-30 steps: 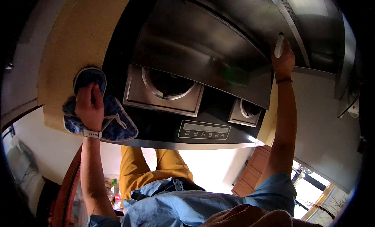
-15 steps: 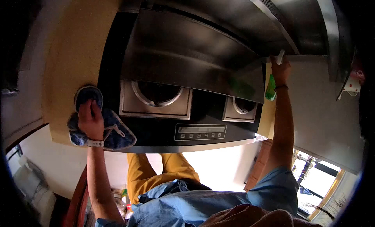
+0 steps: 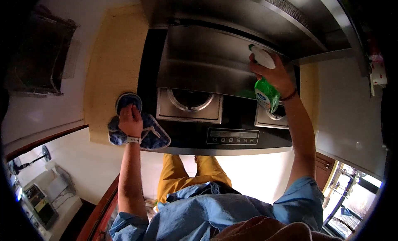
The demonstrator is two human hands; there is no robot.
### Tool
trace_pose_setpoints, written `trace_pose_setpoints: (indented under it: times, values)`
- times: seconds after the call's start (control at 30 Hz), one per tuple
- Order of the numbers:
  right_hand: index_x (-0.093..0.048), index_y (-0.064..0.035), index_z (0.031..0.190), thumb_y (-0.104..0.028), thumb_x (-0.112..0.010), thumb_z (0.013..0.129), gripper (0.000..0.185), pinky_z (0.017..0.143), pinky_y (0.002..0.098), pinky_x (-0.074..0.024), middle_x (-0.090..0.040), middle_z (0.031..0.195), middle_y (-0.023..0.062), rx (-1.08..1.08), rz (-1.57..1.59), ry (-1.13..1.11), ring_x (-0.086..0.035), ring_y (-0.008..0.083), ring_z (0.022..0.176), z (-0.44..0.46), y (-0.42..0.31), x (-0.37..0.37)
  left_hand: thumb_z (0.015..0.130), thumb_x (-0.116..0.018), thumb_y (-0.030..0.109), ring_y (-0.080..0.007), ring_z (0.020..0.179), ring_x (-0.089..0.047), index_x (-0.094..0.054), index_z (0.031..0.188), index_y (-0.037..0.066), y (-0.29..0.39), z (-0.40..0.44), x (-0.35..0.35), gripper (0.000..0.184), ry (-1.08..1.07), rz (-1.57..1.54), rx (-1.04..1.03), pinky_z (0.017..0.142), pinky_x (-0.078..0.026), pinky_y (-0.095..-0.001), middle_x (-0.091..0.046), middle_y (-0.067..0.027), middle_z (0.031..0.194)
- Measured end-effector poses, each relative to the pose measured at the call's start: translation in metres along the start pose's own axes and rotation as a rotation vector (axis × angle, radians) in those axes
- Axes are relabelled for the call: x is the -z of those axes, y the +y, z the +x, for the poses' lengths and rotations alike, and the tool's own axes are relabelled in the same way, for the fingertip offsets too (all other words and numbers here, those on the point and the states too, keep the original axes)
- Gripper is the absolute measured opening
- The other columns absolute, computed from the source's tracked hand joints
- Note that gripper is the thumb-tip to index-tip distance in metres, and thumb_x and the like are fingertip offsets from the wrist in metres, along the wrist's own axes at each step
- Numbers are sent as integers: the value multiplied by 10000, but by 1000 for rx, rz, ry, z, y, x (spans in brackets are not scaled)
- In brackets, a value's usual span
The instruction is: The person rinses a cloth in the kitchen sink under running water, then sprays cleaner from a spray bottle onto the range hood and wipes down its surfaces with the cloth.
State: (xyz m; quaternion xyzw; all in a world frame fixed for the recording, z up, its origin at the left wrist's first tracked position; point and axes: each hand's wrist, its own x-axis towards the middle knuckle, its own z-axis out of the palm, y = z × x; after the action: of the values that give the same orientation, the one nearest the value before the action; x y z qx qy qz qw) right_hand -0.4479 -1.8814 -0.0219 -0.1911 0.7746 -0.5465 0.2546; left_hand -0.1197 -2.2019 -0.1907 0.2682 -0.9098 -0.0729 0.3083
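Green, see-through plastic makes up the spray bottle [image 3: 267, 96], white-headed, held in the air over the black cooktop [image 3: 188, 133] toward its right edge. The right hand [image 3: 274, 75] has its fingers clamped round the neck, hiding it; the label is unreadable. Bottle and forearm partly cover the right burner [image 3: 265, 120]. Left-hand fingers [image 3: 135, 111] bunch together on a blue cloth [image 3: 157, 136] across the cooktop's left front corner; whether they pinch it, I cannot tell.
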Motion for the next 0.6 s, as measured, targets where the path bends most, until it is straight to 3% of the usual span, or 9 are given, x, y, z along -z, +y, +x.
trace_pose_setpoints:
  times: [0.07,0.23,0.3,0.43,0.5,0.6]
  values:
    - [-613,-31,870,-149,-734,775,194,476,234,-436,-579,657,1,-49,-283,-104,-530,74,519,6,-7,-13,865,-575,153,-322,699,-592,-627,899,88,2,1,0,90,30,2,-22,575,-487,-408,-596,-111,780]
    - [-624,-37,859,-143,-728,779,169,473,226,-425,-586,640,4,-106,-285,-110,-520,70,511,13,5,1,851,-579,153,-316,683,-593,-620,894,103,2,2,0,77,28,-15,-10,543,-487,-417,-584,-98,768]
    - [-624,-36,866,-140,-726,776,171,483,222,-427,-593,650,8,-41,-123,-3,-529,69,537,5,2,12,850,-577,157,-321,663,-593,-619,904,109,2,2,-1,83,36,-4,-13,506,-482,-424,-575,-95,762]
    - [-625,-32,892,-142,-726,781,185,489,228,-425,-599,674,10,28,-166,16,-528,70,554,12,0,28,849,-579,162,-320,650,-591,-620,902,113,-1,-2,-5,83,15,25,-33,506,-482,-424,-576,-94,763]
    - [-612,3,1015,-206,-739,769,346,527,278,-483,-652,774,62,-5,-439,17,-585,105,604,24,-6,27,848,-580,160,-315,648,-590,-621,893,111,-1,-2,-4,78,41,33,-21,510,-482,-418,-579,-92,759]
    - [-593,-25,1127,-225,-734,777,427,545,288,-490,-658,845,69,-85,-466,-40,-594,115,625,42,-16,14,846,-582,151,-313,641,-586,-625,886,107,3,2,-1,74,52,32,-24,516,-481,-413,-582,-94,756]
